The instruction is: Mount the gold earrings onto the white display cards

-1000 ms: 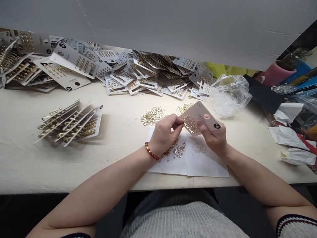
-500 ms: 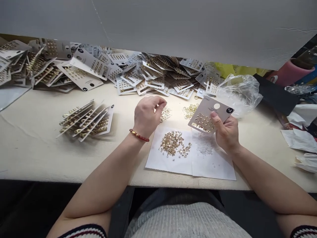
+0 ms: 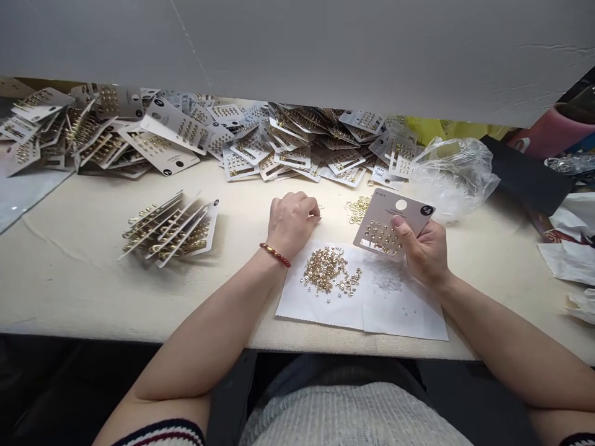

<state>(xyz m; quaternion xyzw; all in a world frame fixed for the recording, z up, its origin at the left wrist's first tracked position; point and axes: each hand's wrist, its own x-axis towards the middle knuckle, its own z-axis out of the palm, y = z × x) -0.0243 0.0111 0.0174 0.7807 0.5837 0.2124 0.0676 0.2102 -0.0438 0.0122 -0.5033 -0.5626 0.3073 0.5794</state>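
Note:
My right hand (image 3: 425, 251) grips an earring card (image 3: 394, 223) with rows of small gold studs, its thumb across the front. My left hand (image 3: 294, 224) is low over the table, fingers pinched at a small pile of gold earring pieces that it mostly covers; what the fingertips hold is too small to make out. Beside the card lies a little heap of gold hoop-like pieces (image 3: 357, 209). Nearer me, many tiny gold earring backs (image 3: 328, 270) are piled on white paper (image 3: 320, 313), with tiny clear bits (image 3: 388, 277) on its right half.
Stacked earring cards (image 3: 171, 229) stand at left. A long heap of carded earrings (image 3: 297, 139) runs along the back, under a grey panel (image 3: 297, 49). A crumpled clear plastic bag (image 3: 458, 173), a black sheet (image 3: 527, 176) and a pink container (image 3: 553, 133) are at right.
My left hand has lowered towards the table onto the small gold pile, its fingers pinching there. The card in my right hand has stayed nearly in place. The view has shifted slightly.

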